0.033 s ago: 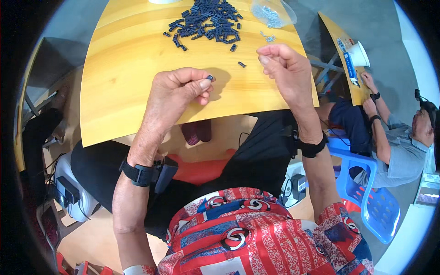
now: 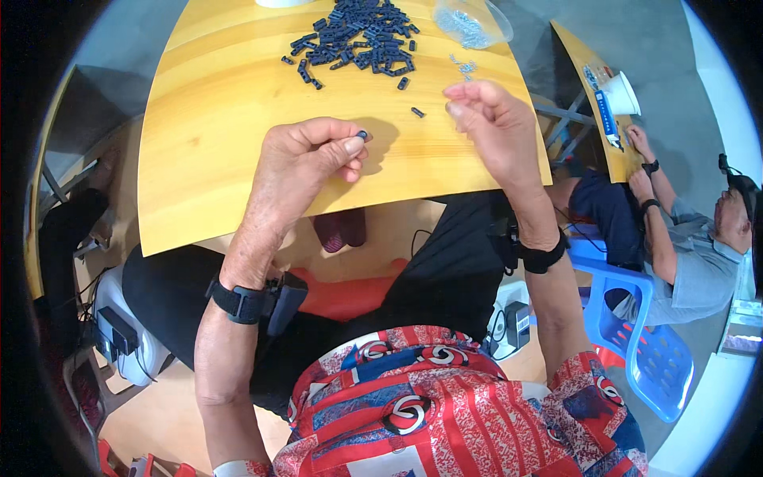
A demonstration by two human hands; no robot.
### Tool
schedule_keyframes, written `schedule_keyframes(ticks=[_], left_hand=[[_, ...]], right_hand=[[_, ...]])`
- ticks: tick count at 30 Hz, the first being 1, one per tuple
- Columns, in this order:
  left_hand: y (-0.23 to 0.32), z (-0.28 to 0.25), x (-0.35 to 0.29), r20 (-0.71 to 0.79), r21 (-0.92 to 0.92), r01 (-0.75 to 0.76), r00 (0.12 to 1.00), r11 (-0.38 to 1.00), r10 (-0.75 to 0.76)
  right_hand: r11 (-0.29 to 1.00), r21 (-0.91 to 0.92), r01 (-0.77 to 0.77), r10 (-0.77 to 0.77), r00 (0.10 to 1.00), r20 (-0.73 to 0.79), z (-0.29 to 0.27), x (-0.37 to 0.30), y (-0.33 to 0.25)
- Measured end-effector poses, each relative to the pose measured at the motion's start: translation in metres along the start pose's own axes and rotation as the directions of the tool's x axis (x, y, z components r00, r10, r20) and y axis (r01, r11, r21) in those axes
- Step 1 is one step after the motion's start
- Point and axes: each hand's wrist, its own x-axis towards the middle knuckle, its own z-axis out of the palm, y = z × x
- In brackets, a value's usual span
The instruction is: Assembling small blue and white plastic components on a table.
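My left hand [image 2: 314, 155] is closed in a pinch above the table's near part. Between its thumb and forefinger is a small dark blue plastic piece [image 2: 362, 135], mostly covered by the fingers. To the right, my right hand [image 2: 497, 131] hovers over the table with thumb and forefinger brought close together. Whatever they hold, if anything, is too small to make out. A single dark plastic piece [image 2: 418, 113] lies on the wood between my hands. Beyond it, a heap of the same dark pieces [image 2: 366, 36] spreads over the far part of the table.
On the yellow wooden table [image 2: 214, 167], a clear bag of small silvery parts [image 2: 469, 28] lies at the far right, with several loose silvery bits [image 2: 465, 65] beside it. A co-worker [image 2: 683, 246] sits at another table on the right, near a blue plastic chair [image 2: 636, 334].
My right hand has dipped very slightly toward me. The left hand keeps its pinch on the dark piece, almost unmoved.
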Motion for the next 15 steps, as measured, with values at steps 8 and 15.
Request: schedule_keyframes(ticks=[8, 15], left_hand=[[-0.001, -0.003, 0.001, -0.01, 0.021, -0.014, 1.0, 1.0, 0.015], [-0.003, -0.002, 0.001, -0.004, -0.052, -0.036, 0.999, 0.998, 0.036]], right_hand=[[0.84, -0.458, 0.29, -0.257, 0.957, 0.134, 0.015, 0.009, 0.027], [0.827, -0.464, 0.318, -0.271, 0.948, 0.168, 0.02, 0.009, 0.024]])
